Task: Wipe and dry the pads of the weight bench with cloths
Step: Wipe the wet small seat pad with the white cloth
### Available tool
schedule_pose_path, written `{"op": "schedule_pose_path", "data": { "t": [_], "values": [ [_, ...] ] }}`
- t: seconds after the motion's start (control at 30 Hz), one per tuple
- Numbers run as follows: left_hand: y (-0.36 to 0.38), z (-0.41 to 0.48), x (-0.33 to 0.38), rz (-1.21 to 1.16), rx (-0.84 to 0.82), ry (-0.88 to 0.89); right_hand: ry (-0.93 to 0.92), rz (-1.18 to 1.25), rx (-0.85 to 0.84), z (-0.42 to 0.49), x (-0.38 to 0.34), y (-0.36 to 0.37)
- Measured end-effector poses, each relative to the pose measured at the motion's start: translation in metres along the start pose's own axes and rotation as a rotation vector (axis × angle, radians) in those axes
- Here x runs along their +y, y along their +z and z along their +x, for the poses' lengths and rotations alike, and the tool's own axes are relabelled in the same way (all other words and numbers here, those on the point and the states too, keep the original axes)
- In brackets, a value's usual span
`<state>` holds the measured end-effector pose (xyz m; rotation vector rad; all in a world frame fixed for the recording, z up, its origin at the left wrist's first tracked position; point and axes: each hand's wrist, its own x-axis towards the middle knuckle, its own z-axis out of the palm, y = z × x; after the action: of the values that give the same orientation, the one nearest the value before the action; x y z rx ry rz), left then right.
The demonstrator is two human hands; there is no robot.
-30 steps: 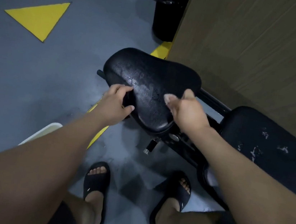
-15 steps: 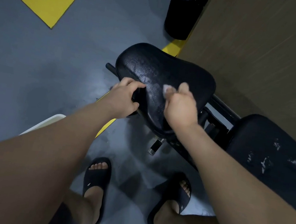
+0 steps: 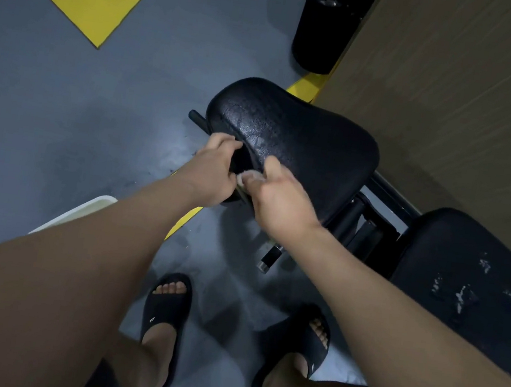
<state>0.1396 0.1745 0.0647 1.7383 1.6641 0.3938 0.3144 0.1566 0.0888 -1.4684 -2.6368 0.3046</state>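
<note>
Seat pad: black, textured, wet sheen on its upper left part. It sits mid-view, tilted, on the black frame of the worktop. Back pad lies to the right, across a gap where the frame bars show; white flecks dot its surface.

Left hand: fingers curled over the pad's near-left rim, gripping it. Right hand: just beside the left, almost touching, thumb up against the pad's near edge. It pinches a small pale cloth, bunched between the two hands at that edge. Most of the cloth is hidden by the fingers.

Room: grey floor lies open to the left, out to a painted yellow triangle. A wood-grain wall stands close behind the pads on the right. Black bin stands at the wall's corner, beyond the pad's far edge. Adjustment pin hangs under the seat. Corner of a white tub shows near the left forearm. Feet in black slides stand on the floor below the seat.
</note>
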Motion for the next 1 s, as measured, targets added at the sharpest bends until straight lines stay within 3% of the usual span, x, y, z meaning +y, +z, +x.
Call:
{"op": "schedule_pose_path", "data": {
  "t": [0.1,0.23,0.3,0.5,0.57,0.7,0.9,1.0],
  "values": [
    [-0.007,0.004,0.003,-0.007,0.043,-0.027,-0.028,-0.048,-0.03,0.014,0.016,-0.007],
    [-0.013,0.005,-0.001,-0.002,0.029,-0.071,0.318,-0.104,0.123,0.066,0.06,-0.009],
    [-0.013,0.005,-0.002,-0.013,0.004,-0.078,0.391,-0.093,0.12,0.075,0.059,-0.007],
    [-0.015,0.014,-0.006,-0.035,0.065,-0.093,-0.087,-0.032,-0.002,0.042,0.033,-0.008],
    [-0.013,0.015,-0.009,-0.03,0.066,-0.084,-0.012,-0.061,-0.012,0.064,0.05,-0.014],
    [-0.008,0.017,-0.018,-0.06,0.08,-0.093,0.167,-0.077,0.175,0.104,0.059,-0.012],
    [-0.001,0.023,-0.025,-0.099,0.078,-0.146,-0.265,-0.013,0.026,0.066,0.039,-0.008],
    [-0.002,0.024,-0.025,-0.109,0.085,-0.149,-0.173,-0.098,0.05,0.097,0.047,-0.007]
  ]
}}
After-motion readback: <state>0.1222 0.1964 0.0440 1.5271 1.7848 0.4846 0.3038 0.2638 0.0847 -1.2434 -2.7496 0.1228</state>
